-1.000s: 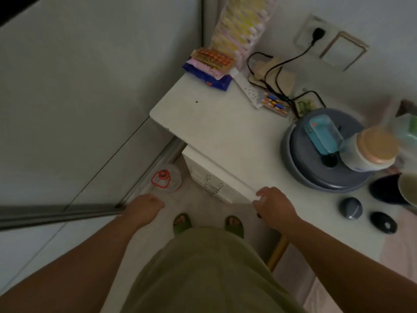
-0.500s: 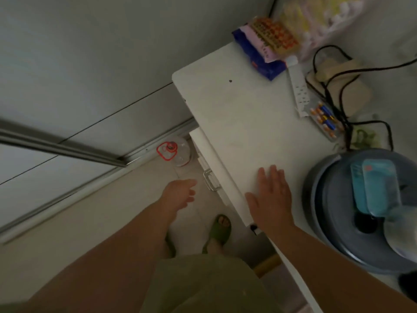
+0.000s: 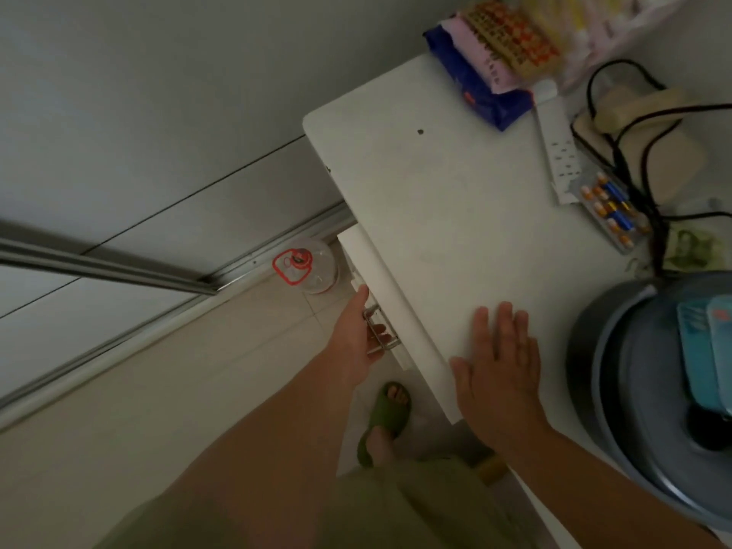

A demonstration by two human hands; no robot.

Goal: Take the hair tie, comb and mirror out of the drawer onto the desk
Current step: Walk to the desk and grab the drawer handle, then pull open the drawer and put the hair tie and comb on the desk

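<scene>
I have the left hand (image 3: 356, 334) down at the drawer (image 3: 362, 281) under the desk (image 3: 427, 215) edge, fingers curled around its metal handle (image 3: 378, 330) — a pulling grasp, as I judge it, since the drawer front sits almost flush beneath the desktop and nothing comes out until it slides. The right hand (image 3: 499, 370) lies flat and open on the desktop just beside the front edge, holding nothing; I read that as a brace, steadying the body (and perhaps the light desk) against the pull. The hair tie, comb and mirror are not visible anywhere — presumably inside the closed drawer, though I can't confirm it from here. The near stretch of desktop is bare, which suits the unloading; the clutter sits well apart, a power strip (image 3: 558, 148) and cables toward the back, snack packets (image 3: 495, 69) at the far corner, a round grey appliance (image 3: 649, 390) to the right. The task is barely begun: opening comes first.
</scene>
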